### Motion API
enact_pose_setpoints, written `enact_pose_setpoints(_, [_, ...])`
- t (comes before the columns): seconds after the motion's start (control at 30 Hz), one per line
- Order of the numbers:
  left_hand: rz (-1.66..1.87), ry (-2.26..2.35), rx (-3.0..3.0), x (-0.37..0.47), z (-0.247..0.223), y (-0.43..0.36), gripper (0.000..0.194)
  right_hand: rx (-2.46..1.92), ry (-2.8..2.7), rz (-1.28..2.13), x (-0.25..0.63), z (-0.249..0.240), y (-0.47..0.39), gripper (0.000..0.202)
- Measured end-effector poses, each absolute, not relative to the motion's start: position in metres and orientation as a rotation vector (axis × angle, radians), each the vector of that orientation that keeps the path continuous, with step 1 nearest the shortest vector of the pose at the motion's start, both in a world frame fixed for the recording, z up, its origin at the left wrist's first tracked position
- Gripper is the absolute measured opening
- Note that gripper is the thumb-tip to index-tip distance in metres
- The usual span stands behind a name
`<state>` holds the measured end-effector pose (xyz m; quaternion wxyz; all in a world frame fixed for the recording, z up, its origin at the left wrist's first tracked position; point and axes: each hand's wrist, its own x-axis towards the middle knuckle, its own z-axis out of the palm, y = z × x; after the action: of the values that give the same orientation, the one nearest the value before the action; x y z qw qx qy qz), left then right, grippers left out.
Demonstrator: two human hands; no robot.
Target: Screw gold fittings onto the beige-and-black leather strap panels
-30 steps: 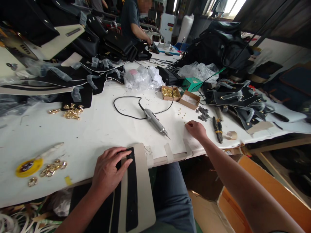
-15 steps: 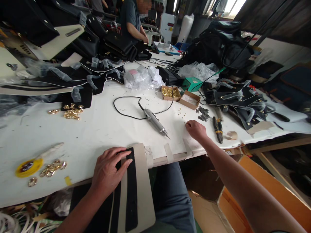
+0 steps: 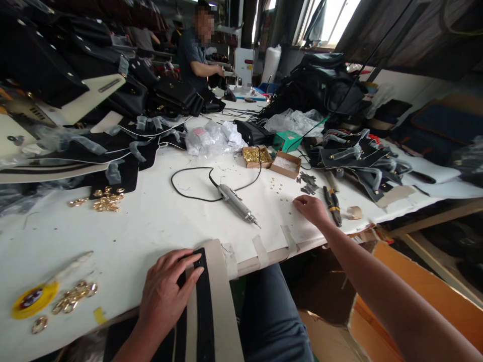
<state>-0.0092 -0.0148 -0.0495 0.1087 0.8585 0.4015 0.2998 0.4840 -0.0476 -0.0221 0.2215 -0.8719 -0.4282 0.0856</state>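
A beige panel with black strips lies over the table's front edge. My left hand rests on it, thumb and fingers apart, near the top end of a black strip. Further right, my right hand is low over the white tabletop, fingers curled together at the tips; what they hold, if anything, is too small to tell. Small gold pieces are scattered just left of and behind it. Between the hands lies a grey electric screwdriver with its black cord, its tip towards the front right.
Behind stand a box of gold parts and a box of clear bits. Pliers lie right of my right hand. Gold rings and a yellow tape measure are at left. A person works at the back.
The camera view has tilted up, so the table sits lower. My right hand has shifted slightly right, away from the screwdriver. My left hand stays on the panel.
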Motion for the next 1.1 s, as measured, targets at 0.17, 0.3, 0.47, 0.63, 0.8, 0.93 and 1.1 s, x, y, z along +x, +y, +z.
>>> enact_pose_setpoints(0.17, [0.901, 1.177, 2.537, -0.01, -0.051, -0.013, 0.026, -2.441, -1.297, 0.176, 0.481, -0.027, -0.041, 0.026])
enact_pose_setpoints(0.3, [0.888, 1.182, 2.539, -0.01, -0.05, -0.013, 0.027, -2.463, -1.377, 0.133, 0.479, -0.026, -0.039, 0.026])
enact_pose_setpoints(0.47, [0.855, 1.188, 2.543, -0.011, -0.051, -0.012, 0.027, -2.449, -1.476, 0.081, 0.475, -0.022, -0.048, 0.027])
enact_pose_setpoints(0.63, [0.851, 1.196, 2.567, -0.012, -0.052, -0.01, 0.031, -2.35, -1.576, 0.03, 0.465, -0.028, -0.08, 0.032])
enact_pose_setpoints(0.8, [0.867, 1.145, 2.576, -0.011, -0.05, -0.008, 0.032, -2.27, -1.51, -0.004, 0.459, -0.043, -0.105, 0.03])
enact_pose_setpoints(0.93, [0.832, 1.152, 2.585, -0.012, -0.052, -0.005, 0.033, -2.297, -1.371, 0.027, 0.471, -0.044, -0.099, 0.03])
enact_pose_setpoints(1.1, [0.807, 1.154, 2.604, -0.014, -0.051, -0.003, 0.033, -2.372, -1.318, 0.144, 0.507, -0.027, -0.065, 0.036])
